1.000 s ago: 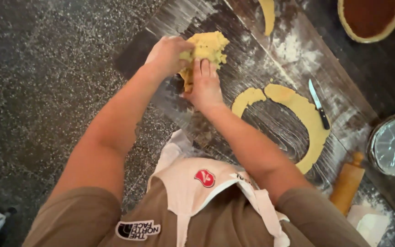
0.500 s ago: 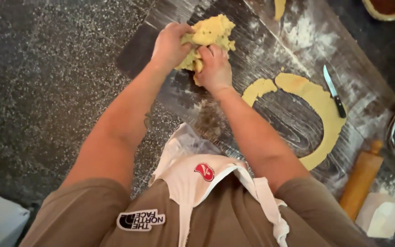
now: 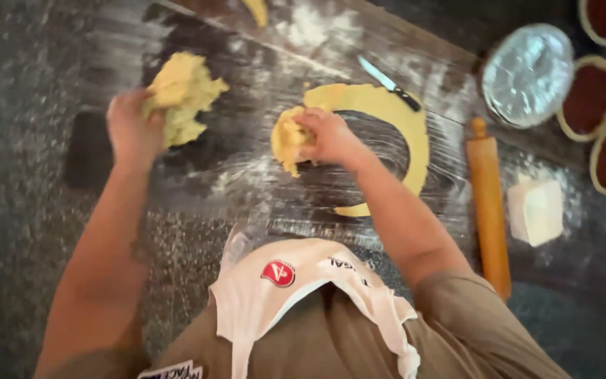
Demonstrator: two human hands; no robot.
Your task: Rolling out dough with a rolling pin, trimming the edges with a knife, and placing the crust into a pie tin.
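Arms spread, left hand [image 3: 129,126] grips the large dough lump [image 3: 182,91], right hand [image 3: 331,137] clutches a smaller piece [image 3: 287,140].

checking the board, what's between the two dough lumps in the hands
Head view: only bare floured board between the left dough lump and the right dough lump.
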